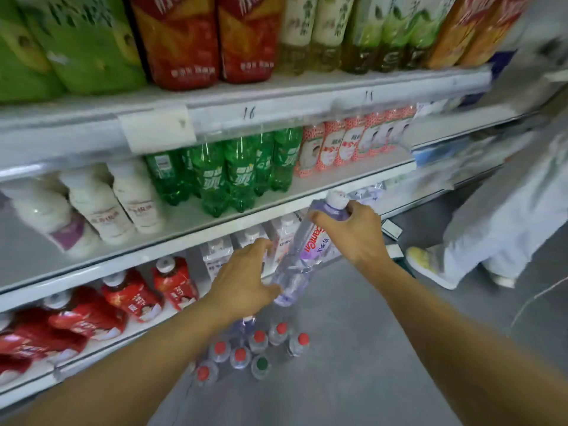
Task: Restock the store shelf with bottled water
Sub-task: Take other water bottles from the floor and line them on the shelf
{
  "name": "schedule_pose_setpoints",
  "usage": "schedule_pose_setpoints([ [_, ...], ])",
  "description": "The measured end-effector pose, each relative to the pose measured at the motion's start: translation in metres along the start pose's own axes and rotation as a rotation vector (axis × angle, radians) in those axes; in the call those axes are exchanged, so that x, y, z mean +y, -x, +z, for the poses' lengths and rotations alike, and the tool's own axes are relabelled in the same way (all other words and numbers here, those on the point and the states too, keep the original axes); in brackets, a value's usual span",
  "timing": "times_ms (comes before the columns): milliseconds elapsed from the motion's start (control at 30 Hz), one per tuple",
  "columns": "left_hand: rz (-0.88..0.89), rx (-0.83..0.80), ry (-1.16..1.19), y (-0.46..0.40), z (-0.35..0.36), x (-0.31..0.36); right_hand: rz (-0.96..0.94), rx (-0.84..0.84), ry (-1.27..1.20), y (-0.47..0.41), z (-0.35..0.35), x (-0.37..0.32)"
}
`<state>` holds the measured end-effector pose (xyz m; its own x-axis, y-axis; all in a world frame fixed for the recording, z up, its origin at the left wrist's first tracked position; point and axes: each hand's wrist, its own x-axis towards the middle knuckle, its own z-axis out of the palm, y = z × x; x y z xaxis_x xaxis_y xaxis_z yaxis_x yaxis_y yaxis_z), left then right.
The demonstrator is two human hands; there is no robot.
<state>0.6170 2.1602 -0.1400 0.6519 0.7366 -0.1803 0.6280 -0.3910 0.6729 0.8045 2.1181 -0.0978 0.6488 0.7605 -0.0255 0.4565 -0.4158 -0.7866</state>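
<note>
Two hands share one clear plastic water bottle with a pale purple tint and a white cap [307,250], held tilted in front of the shelving, cap up and to the right. The right hand [353,232] grips its neck just below the cap; the left hand [246,281] cups the base with fingers spread loosely round it. It hangs level with the gap under the middle white metal shelf [276,198], near the white cartons [246,244] on the shelf below.

By my reading, the step in hand is carrying this bottle to its slot; the next move calls for righting it and sliding it base-first onto the shelf beside the cartons without knocking them.

Near the floor, a cluster of small clear bottles with mostly red caps [249,352] waits, one cap green.

Pink lettering on the held bottle's label seems to read "Dancan", though blur makes that uncertain. Handwritten "16" [248,112] shows on the upper shelf rail. Green soda bottles [227,176] carry Chinese characters too blurred to read.
</note>
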Motion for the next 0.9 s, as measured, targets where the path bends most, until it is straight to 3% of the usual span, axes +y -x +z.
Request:
schedule_pose_setpoints([
  [233, 0.006, -0.006, 0.333, 0.025, -0.103, 0.089, -0.107, -0.07, -0.161, 0.008, -0.083, -0.143],
  [467, 0.09, 0.13, 0.534, 0.052, -0.195, 0.16, -0.27, -0.136, -0.19, 0.023, -0.137, -0.261],
  [900, 0.161, 0.529, 0.457, 0.131, -0.336, 0.256, -0.638, -0.199, -0.156, 0.069, -0.22, -0.431],
])
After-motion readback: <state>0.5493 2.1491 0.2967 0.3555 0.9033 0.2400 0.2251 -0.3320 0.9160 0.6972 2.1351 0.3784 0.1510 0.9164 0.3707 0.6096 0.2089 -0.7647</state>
